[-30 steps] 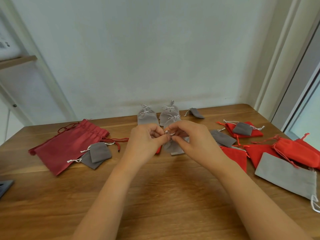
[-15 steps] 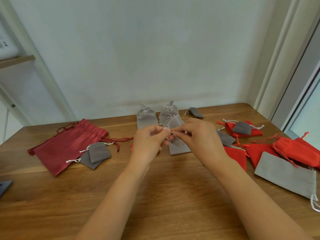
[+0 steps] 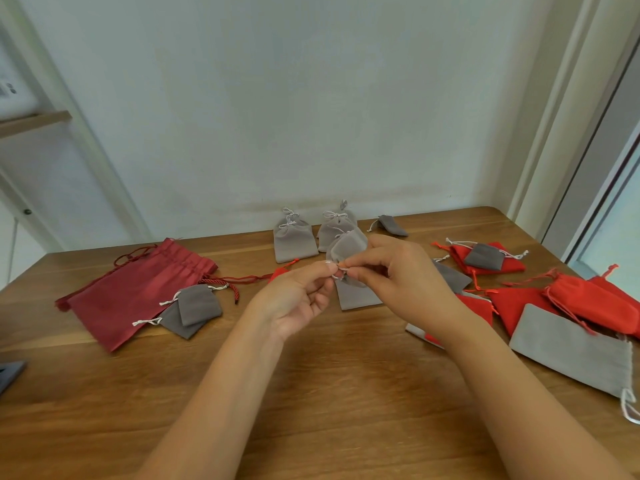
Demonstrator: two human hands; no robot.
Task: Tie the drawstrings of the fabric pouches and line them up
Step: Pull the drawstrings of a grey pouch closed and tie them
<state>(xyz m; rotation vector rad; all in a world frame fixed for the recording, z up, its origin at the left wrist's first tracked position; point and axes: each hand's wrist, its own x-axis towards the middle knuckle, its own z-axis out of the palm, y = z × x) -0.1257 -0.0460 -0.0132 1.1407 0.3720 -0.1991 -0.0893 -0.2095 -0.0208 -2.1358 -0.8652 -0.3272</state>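
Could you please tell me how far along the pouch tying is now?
Done: at least two light grey pouches with bows stand by the wall. In hand: left hand and right hand pinch the drawstring of another grey pouch. Left: dark grey pouches, red pouches and the dark red bag lie scattered, not lined up.

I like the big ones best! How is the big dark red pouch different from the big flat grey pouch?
The dark red pouch has a thick red cord; the flat grey pouch has a thin white string. The dark red pouch's mouth is bunched in pleats; the flat grey pouch lies smoother. Both rest on the table.
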